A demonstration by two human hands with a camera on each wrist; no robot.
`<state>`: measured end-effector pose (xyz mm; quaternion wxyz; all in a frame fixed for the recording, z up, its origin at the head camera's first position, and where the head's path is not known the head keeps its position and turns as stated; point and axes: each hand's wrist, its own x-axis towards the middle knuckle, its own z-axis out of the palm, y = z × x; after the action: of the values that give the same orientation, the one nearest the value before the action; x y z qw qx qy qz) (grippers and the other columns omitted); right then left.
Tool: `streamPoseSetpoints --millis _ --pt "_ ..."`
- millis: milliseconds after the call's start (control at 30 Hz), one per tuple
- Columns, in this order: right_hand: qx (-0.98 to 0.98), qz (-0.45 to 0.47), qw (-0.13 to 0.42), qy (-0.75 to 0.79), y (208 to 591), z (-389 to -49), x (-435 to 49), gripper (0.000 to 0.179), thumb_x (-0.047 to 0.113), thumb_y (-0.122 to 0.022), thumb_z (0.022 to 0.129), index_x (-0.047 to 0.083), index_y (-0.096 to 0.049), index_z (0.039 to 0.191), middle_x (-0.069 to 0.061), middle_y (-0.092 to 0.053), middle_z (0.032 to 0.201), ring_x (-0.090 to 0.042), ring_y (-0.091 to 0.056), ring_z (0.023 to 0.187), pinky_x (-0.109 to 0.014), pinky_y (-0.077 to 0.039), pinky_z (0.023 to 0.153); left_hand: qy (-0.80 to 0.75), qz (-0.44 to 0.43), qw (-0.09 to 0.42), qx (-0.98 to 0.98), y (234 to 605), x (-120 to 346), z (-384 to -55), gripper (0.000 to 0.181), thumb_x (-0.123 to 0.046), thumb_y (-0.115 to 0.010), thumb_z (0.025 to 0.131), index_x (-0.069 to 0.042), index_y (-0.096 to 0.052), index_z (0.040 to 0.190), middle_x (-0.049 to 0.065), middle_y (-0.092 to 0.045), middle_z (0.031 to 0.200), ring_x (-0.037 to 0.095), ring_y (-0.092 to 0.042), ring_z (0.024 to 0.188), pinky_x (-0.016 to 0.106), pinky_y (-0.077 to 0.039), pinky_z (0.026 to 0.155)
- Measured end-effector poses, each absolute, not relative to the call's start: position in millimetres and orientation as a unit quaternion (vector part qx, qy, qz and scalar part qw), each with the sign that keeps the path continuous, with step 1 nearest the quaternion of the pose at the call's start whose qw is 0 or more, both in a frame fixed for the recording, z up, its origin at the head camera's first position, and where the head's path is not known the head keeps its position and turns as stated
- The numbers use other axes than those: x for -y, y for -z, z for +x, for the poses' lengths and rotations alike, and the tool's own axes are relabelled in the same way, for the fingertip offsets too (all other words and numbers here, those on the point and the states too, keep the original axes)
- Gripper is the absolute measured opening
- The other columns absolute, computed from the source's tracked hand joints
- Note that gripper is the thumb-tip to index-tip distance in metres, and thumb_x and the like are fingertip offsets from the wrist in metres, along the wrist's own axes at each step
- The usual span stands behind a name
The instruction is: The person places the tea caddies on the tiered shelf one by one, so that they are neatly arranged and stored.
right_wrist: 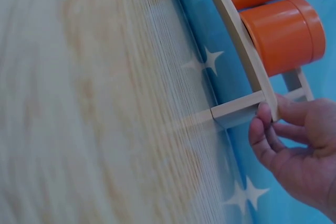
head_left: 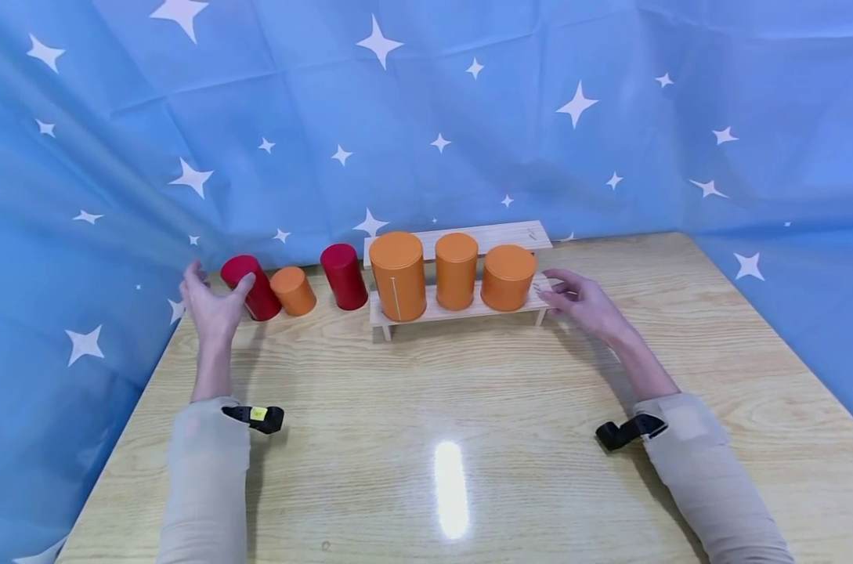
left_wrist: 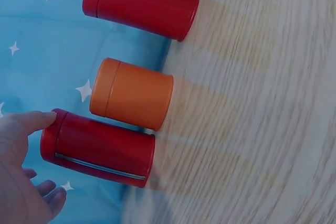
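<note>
At the far left, my left hand (head_left: 215, 307) is spread beside a tall red canister (head_left: 260, 296). Its thumb overlaps the lid edge of that canister (left_wrist: 102, 148) in the left wrist view, while the other fingers stand apart from it. My right hand (head_left: 581, 301) pinches the right end of the lower board of a two-step wooden rack (head_left: 461, 310); in the right wrist view thumb and fingertips close on the board's corner (right_wrist: 269, 98). Along that lower step stand a large orange canister (head_left: 399, 282), a narrower orange one (head_left: 457, 274) and a short wide orange one (head_left: 508, 280).
A small orange canister (head_left: 294, 293) stands right of the tall red one. Another red canister (head_left: 345, 278) is just left of the rack. The rack's upper board (head_left: 496, 236) runs behind, near the blue star-patterned cloth (head_left: 426, 94). All rest on a wood-grain table (head_left: 370, 423).
</note>
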<state>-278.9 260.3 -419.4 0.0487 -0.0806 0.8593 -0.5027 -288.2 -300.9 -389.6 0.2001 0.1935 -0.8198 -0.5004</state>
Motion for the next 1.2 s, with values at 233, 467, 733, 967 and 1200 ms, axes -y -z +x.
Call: streamPoseSetpoints --millis 233,467,733,967,1200 --pt "-0.858 -0.076 0.054 0.506 419 -278 -260 0.062 0.023 -0.062 0.103 0.000 -0.035 0.154 -0.022 -0.056 0.119 -0.028 -0.068 0.091 -0.030 -0.056 0.074 0.498 0.181 0.162 0.833 393 300 -292 0.088 -0.034 -0.071 0.093 -0.012 -0.019 0.160 0.012 -0.030 0.159 0.028 -0.031 0.143 0.044 -0.040 0.112" --pt "-0.856 -0.076 0.059 0.508 419 -277 -260 0.062 0.020 -0.060 0.103 -0.001 -0.033 0.155 -0.023 -0.055 0.119 -0.030 -0.068 0.093 -0.031 -0.056 0.076 0.515 0.174 0.179 0.820 396 299 -294 0.078 -0.032 -0.072 0.093 -0.005 -0.032 0.155 0.015 -0.043 0.151 0.029 -0.044 0.131 0.044 -0.046 0.105" --pt "-0.858 -0.077 0.055 0.505 418 -277 -259 0.061 0.021 -0.060 0.103 -0.001 -0.035 0.154 -0.022 -0.055 0.116 -0.030 -0.068 0.093 -0.031 -0.056 0.076 0.517 0.179 0.270 0.792 385 295 -290 0.072 -0.035 -0.079 0.088 -0.009 -0.047 0.147 0.009 -0.052 0.142 0.021 -0.051 0.122 0.032 -0.048 0.101" --pt "-0.857 -0.079 0.056 0.506 418 -278 -260 0.061 0.020 -0.060 0.103 -0.002 -0.034 0.154 -0.022 -0.055 0.116 -0.028 -0.068 0.092 -0.030 -0.056 0.076 0.522 0.152 0.331 0.771 355 283 -284 0.068 -0.033 -0.082 0.085 -0.017 -0.051 0.144 0.001 -0.052 0.141 0.016 -0.051 0.125 0.029 -0.046 0.104" --pt "-0.860 -0.074 0.058 0.502 420 -280 -261 0.061 0.018 -0.058 0.104 -0.002 -0.032 0.155 -0.022 -0.055 0.116 -0.031 -0.067 0.093 -0.032 -0.056 0.075 0.532 0.098 0.365 0.758 323 266 -279 0.066 -0.030 -0.085 0.083 -0.017 -0.055 0.140 -0.002 -0.055 0.136 0.012 -0.052 0.121 0.027 -0.048 0.102"
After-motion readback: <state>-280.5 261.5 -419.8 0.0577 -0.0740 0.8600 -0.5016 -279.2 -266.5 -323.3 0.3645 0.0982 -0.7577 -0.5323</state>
